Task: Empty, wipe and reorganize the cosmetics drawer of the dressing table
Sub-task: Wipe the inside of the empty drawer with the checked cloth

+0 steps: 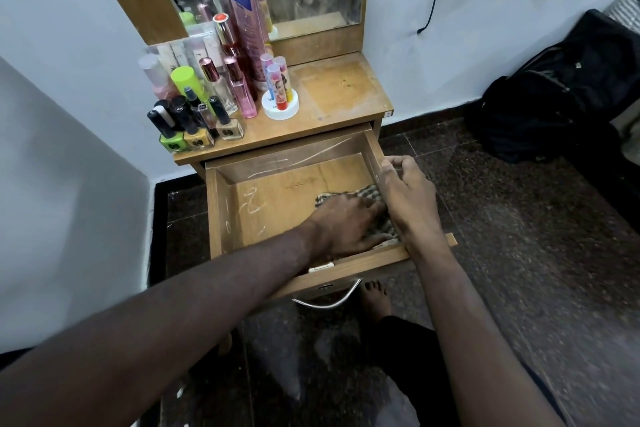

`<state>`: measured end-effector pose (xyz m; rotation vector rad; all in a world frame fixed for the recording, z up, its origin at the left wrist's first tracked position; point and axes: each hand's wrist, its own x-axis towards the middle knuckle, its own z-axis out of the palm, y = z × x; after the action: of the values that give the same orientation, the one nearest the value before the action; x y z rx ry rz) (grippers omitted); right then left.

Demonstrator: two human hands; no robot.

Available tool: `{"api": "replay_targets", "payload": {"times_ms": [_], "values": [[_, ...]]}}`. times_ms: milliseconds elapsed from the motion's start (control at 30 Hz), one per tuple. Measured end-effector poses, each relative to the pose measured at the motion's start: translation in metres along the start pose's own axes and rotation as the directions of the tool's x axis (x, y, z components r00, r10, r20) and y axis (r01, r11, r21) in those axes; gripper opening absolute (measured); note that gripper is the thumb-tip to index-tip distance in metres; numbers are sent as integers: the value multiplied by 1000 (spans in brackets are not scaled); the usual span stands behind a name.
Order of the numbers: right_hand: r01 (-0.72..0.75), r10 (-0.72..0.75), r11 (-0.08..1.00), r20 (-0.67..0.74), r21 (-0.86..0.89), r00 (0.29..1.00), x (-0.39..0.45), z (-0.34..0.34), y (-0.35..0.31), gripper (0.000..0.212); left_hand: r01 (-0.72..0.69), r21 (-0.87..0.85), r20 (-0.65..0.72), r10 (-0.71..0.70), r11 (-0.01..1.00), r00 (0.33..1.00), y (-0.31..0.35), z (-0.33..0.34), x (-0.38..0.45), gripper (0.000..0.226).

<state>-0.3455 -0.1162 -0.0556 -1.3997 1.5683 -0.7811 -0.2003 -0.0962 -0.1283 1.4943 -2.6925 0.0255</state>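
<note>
A wooden dressing table (341,90) is seen against a pale wall, its top bare and worn toward 3 o'clock. Toward 9 o'clock, perfume bottles (239,87) and a lime-capped bottle (185,80) are crowded together. At the 7 o'clock corner, nail polish bottles (194,130) are lined along the front edge. Near the centre, a white round stand (281,108) is set, with small printed tubes (277,80) held upright in it.

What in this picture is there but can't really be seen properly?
Head view only:
- Checked cloth: mostly covered by the left hand.
- Right hand: its fingers curl over the drawer side, so their tips are hidden.
- Nail polish bottles: labels too small to read.
- Black bag: cut off at the right edge.
</note>
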Motion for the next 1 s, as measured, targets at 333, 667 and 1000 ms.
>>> {"api": "replay_targets", "payload": {"times_ms": [333, 667, 1000], "values": [[96, -91, 990, 54, -102, 994, -6, -1, -1, 31, -35, 41, 101, 31, 999, 994, -41, -6, -76, 44], [85, -78, 992, 77, -90, 994, -10, -3, -4, 34, 48, 115, 568, -105, 992, 816, -83, -64, -134, 34], [-145, 157, 983, -104, 114, 982, 0, -6, -3, 30, 81, -23, 543, -55, 996, 838, -60, -62, -110, 18]]}}
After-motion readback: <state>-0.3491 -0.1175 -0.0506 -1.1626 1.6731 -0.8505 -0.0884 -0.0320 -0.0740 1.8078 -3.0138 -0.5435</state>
